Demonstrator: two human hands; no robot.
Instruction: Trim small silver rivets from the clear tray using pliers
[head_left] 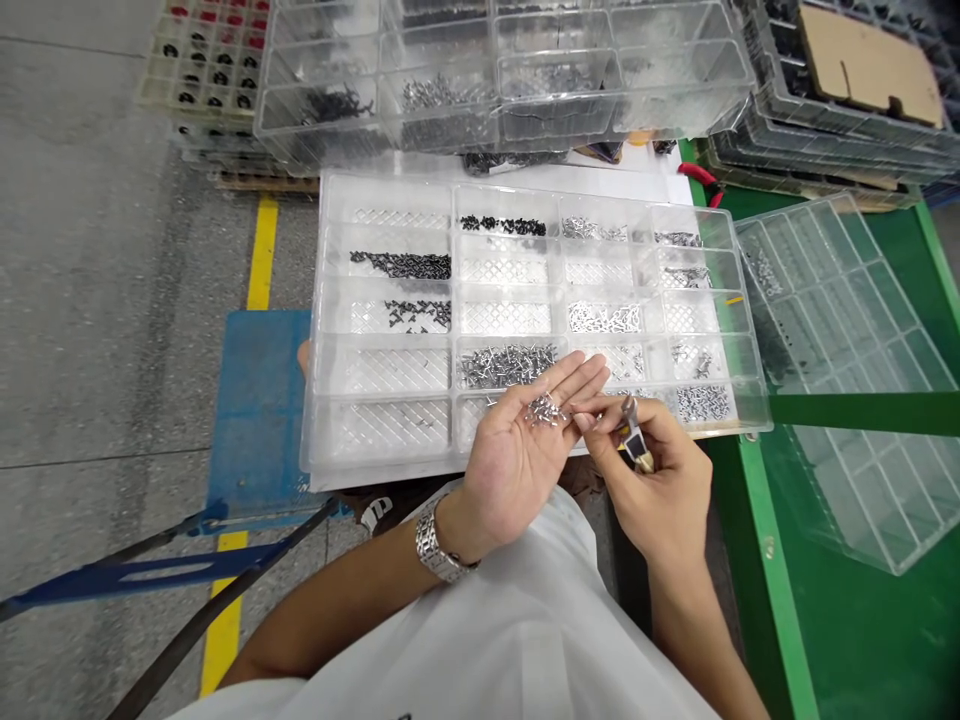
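L grip (517, 465) flat, palm up, w/ metal pcs (546, 409) on it; R grip (660, 480) clamped on pliers (636, 443). Both block part of divided box (397, 372), near side; clear tray (874, 440) on desk (855, 640) to R; another box (682, 100) behind.

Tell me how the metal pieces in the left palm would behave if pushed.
The metal pieces would likely scatter, heaped loosely on the open left hand. They look stiff, judging by their metallic shine. Each is probably light, being so small.
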